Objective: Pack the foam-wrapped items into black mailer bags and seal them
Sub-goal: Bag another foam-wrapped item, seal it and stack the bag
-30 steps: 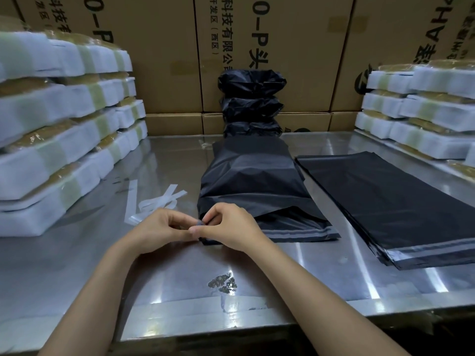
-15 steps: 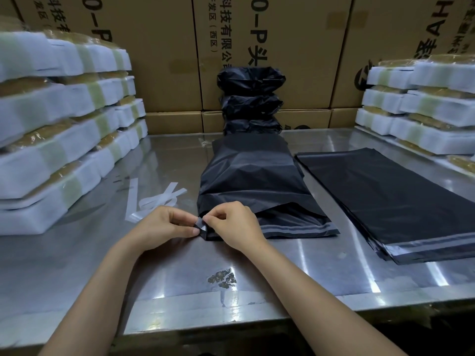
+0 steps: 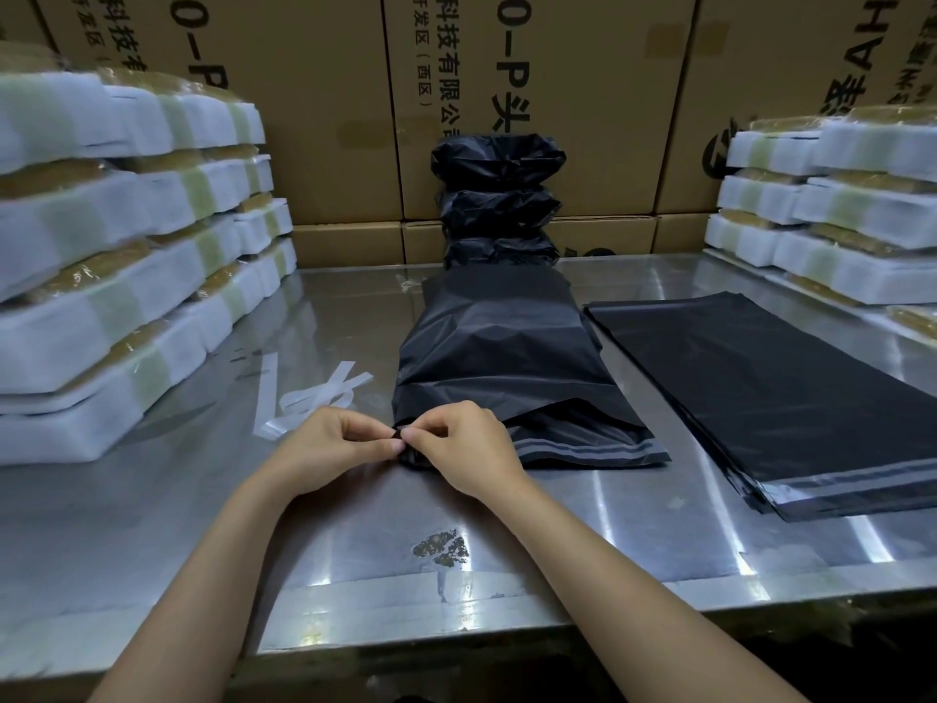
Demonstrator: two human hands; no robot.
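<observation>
Filled black mailer bag (image 3: 499,357) flat on the steel table (image 3: 152,525), centre, open end toward the near edge, flap (image 3: 588,451) with grey adhesive strip still unfolded. Bulge of the packed item visible under the plastic. Left hand (image 3: 332,451) and right hand (image 3: 464,446) meeting at the flap's near-left corner, fingertips of both pinching the same small bit of black plastic there, remaining fingers curled in. Cannot tell whether that bit is the liner or the flap itself. Stack of flat empty mailer bags (image 3: 791,398) just right of the filled one. Loose white release strips (image 3: 309,395) on the table to its left. Three sealed black parcels (image 3: 499,200) stacked behind it against cardboard boxes (image 3: 314,119). Foam-wrapped items piled high far left (image 3: 106,256) and far right (image 3: 831,205). Worn patch (image 3: 440,545) on the table surface near the front edge.
</observation>
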